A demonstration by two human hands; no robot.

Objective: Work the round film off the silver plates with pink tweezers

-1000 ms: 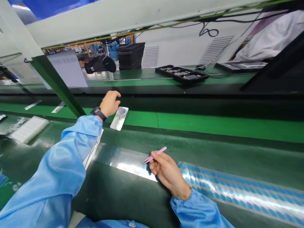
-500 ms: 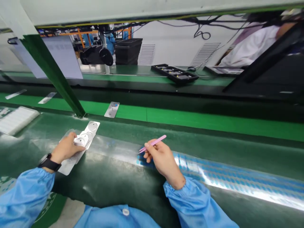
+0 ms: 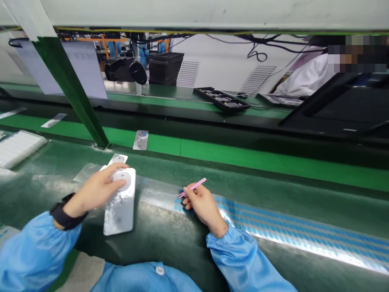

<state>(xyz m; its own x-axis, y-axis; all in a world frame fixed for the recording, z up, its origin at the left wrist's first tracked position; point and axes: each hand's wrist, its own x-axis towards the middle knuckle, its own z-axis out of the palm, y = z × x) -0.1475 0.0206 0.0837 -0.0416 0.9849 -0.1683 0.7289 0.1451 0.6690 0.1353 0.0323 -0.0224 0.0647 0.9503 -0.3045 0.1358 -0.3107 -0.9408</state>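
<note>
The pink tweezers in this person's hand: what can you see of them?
The pink tweezers are slim and straight, with two narrow arms meeting at fine tips and a smooth pink finish; the material could be coated metal or plastic. The right hand pinches them between thumb and fingers like a pen, tips angled down and left, just above a clear sheet of small blue dots. Whether the tips touch that sheet cannot be told.

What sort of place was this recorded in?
Likely a factory assembly line, perhaps for electronics: a long green conveyor bench, pink tweezers in the right hand, and blue smock sleeves.
</note>
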